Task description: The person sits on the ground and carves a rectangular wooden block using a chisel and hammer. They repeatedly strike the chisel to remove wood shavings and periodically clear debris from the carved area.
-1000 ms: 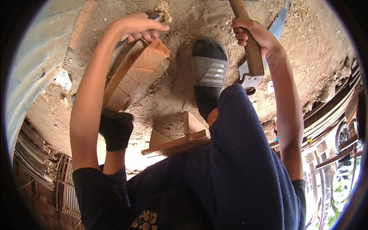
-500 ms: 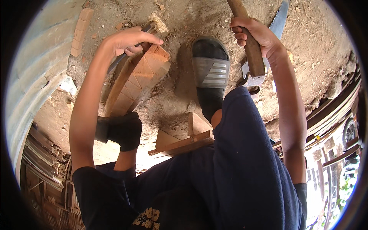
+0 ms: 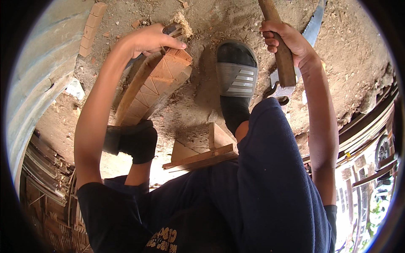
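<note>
My left hand (image 3: 149, 40) is closed around a dark chisel-like tool (image 3: 172, 29) with a frayed, pale wooden end. Its thumb lies along the top end of a wooden block (image 3: 154, 86) scored with zigzag lines; the tool's lower part is partly hidden by the hand and block. The block slants on the ground, its lower end by my left foot. On the other side, my right hand (image 3: 289, 42) grips a thick wooden handle (image 3: 286, 69), whose far end runs out of the picture. Below that hand, a handsaw (image 3: 314, 25) with a toothed blade lies on the dirt.
My right foot in a slide sandal (image 3: 237, 71) stands between the block and the saw. A small wooden piece with angled parts (image 3: 202, 158) lies near my lap. A corrugated metal sheet (image 3: 46, 71) and bricks (image 3: 92, 29) are at left; stacked boards (image 3: 367, 114) lie at right.
The whole view has shifted slightly. Both hands keep their grips, the left on the tool at the block's end and the right on the wooden handle; little else differs.
</note>
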Motion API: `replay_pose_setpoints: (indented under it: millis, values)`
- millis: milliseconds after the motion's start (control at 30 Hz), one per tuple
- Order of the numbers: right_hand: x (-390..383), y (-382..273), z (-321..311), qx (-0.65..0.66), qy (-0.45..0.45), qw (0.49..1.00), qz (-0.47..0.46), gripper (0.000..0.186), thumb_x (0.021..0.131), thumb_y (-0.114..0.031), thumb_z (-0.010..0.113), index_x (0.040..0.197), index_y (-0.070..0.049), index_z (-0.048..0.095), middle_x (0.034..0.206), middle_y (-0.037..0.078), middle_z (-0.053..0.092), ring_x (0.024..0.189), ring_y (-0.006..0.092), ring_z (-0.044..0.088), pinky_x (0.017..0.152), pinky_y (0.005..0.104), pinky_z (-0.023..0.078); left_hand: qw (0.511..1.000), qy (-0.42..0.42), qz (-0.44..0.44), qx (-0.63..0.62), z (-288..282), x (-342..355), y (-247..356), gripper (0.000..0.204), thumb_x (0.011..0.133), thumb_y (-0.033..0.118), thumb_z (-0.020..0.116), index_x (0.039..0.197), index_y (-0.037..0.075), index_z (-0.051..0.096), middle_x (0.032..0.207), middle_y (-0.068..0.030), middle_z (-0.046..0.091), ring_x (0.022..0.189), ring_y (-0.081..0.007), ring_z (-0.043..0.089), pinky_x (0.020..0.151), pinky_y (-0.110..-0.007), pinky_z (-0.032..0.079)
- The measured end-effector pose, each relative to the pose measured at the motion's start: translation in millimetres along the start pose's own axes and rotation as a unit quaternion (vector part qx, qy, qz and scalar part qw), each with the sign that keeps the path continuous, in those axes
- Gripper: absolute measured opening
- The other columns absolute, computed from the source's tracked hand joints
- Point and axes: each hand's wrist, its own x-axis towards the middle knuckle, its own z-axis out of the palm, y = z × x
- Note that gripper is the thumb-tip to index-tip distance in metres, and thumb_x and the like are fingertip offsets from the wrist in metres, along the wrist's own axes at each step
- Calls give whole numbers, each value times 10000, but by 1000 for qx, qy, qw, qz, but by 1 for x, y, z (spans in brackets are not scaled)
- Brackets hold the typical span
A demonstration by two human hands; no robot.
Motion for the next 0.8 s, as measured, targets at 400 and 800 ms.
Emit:
replay_pose_setpoints:
  millis: [400, 800]
  values:
    - [0, 2, 1, 17, 4, 1000, -2, 117, 896, -144, 593, 814, -100, 523, 653, -54, 444, 510, 27, 403, 491, 210, 373, 997, -27, 30, -70, -12, -28, 2, 284, 820, 302, 706, 925, 50, 628, 574, 66, 493, 429, -20, 260, 406, -234, 147]
    - [5, 8, 1, 27, 0, 1000, 1, 112, 928, -145, 565, 840, -87, 528, 632, -58, 421, 511, 30, 394, 488, 206, 367, 982, 108, 153, -12, -3, -35, -11, 264, 818, 261, 713, 1000, 71, 732, 925, -67, 726, 921, -184, 668, 866, -349, 499]
